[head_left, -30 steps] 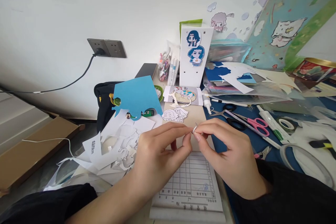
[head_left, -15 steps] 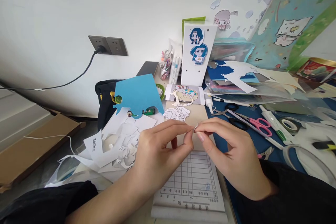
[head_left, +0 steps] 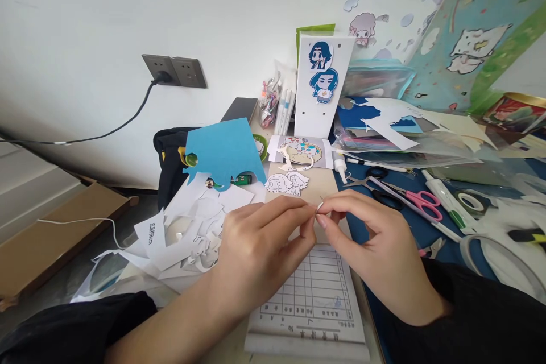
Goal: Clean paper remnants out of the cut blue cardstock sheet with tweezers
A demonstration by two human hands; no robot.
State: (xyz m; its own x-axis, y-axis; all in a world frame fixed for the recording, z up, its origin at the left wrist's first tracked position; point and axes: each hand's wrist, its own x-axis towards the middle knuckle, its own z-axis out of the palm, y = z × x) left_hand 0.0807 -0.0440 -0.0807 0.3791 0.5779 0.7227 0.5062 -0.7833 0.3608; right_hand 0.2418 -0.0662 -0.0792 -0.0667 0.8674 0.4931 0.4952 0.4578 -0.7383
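Note:
My left hand (head_left: 260, 250) and my right hand (head_left: 371, 250) meet fingertip to fingertip, each closed in a pinch. Between them is a small whitish sliver (head_left: 319, 205), perhaps paper or tape; most of it is hidden by the fingers. Under the hands lies a printed form pad (head_left: 313, 301) with a ruled grid. Just beyond the fingers, cut-out line drawings of cartoon figures (head_left: 288, 183) lie on the beige surface. Behind them a coloured cartoon picture (head_left: 302, 151) has a cream paper offcut on it.
Paper scraps (head_left: 205, 239) and a cut blue sheet (head_left: 226, 151) lie at left. On the right are pink-handled scissors (head_left: 426, 203), black-handled scissors (head_left: 375, 176), a glue tube (head_left: 447, 202) and tape rolls (head_left: 471, 202). A white stand (head_left: 319, 116) rises at the back.
My left fingers have closed in more around the small sliver, and its angle between the fingertips has shifted slightly. Both hands stay in about the same place.

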